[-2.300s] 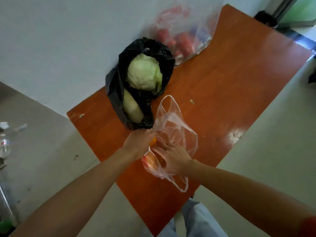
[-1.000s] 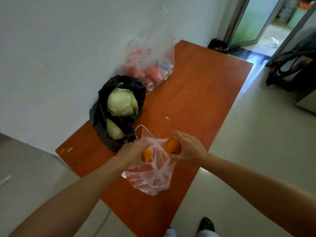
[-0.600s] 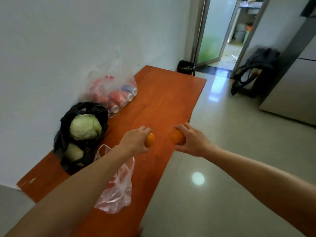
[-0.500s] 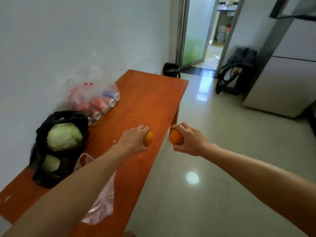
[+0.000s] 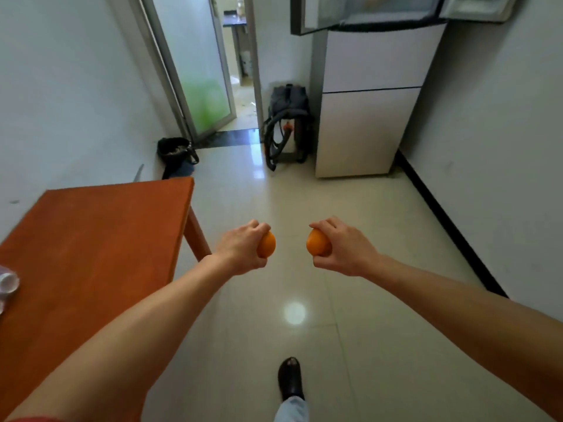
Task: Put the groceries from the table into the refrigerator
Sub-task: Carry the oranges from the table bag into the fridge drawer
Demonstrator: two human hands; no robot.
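Single head view, looking forward and down toward the refrigerator point(image 5: 368, 117)

I get one wide-angle view from the wearer's head, facing the refrigerator, which stands well ahead with its top cut off by the upper frame edge. Closest to the lens, well short of the refrigerator, both forearms enter from the bottom corners. The left hand point(image 5: 243, 251) grips the left orange point(image 5: 267, 244) and the right hand point(image 5: 345, 251) grips the right orange point(image 5: 316, 242), both mid-frame. The table point(image 5: 91, 254) sits left of the refrigerator and nearer to me, cropped by the left edge. A shoe point(image 5: 291, 379) shows at the bottom.
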